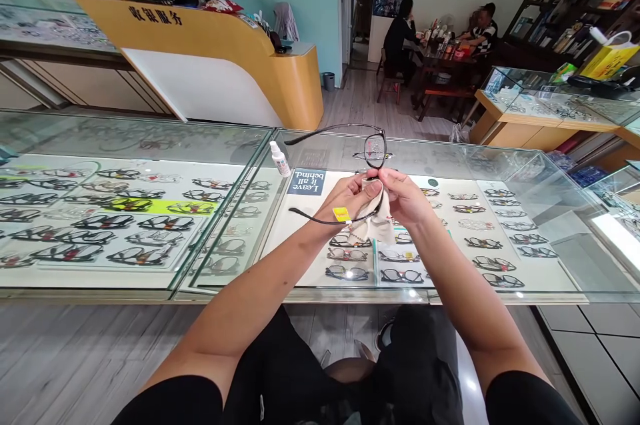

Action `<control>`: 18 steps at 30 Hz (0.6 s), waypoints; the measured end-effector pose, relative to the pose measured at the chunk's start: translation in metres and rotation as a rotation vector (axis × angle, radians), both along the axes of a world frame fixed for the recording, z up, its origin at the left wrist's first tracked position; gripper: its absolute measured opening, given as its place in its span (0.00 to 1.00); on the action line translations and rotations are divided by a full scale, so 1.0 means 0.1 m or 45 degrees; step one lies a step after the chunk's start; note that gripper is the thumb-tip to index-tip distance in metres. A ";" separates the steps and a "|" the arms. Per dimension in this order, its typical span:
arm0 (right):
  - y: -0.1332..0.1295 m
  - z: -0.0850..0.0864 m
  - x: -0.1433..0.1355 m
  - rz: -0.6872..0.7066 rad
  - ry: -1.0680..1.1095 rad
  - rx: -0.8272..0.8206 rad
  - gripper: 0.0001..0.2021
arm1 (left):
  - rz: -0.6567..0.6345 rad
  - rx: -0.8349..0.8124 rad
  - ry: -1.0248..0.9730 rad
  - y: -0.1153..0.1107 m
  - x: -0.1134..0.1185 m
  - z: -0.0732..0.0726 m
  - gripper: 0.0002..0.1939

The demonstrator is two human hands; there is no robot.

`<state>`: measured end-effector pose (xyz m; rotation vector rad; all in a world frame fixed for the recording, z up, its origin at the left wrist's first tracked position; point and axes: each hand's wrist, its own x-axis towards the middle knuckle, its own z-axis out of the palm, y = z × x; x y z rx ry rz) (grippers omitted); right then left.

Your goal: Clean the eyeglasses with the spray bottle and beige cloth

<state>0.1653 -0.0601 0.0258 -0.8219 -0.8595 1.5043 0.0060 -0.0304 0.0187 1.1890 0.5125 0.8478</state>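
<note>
Above the glass counter, both my hands hold one pair of black-framed eyeglasses (384, 147), turned sideways with the temples pointing left. My left hand (353, 197) is closed on the frame and on a pale cleaning cloth (383, 221) that hangs below it. A yellow tag (342, 214) is on the lower temple. My right hand (403, 195) pinches the glasses near the middle, with the cloth against its fingers. The lens under the cloth is hidden. To the left, a small white spray bottle (279, 159) stands on the counter.
Under the glass of the display counter (310, 295) lie rows of eyeglasses (120, 221). A blue printed card (307, 183) is near the bottle. Across the aisle is a yellow and white reception desk (295, 88). People (400, 38) sit at a table in the back.
</note>
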 end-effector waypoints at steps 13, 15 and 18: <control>0.02 -0.02 0.01 -0.121 -0.011 0.002 0.24 | 0.059 -0.122 -0.091 0.00 -0.02 0.02 0.35; 0.03 -0.01 0.00 -0.135 -0.038 0.019 0.24 | 0.086 -0.131 -0.053 0.02 -0.01 0.00 0.33; 0.04 -0.02 0.00 -0.146 -0.061 0.043 0.24 | 0.074 -0.091 -0.012 0.07 -0.01 -0.02 0.31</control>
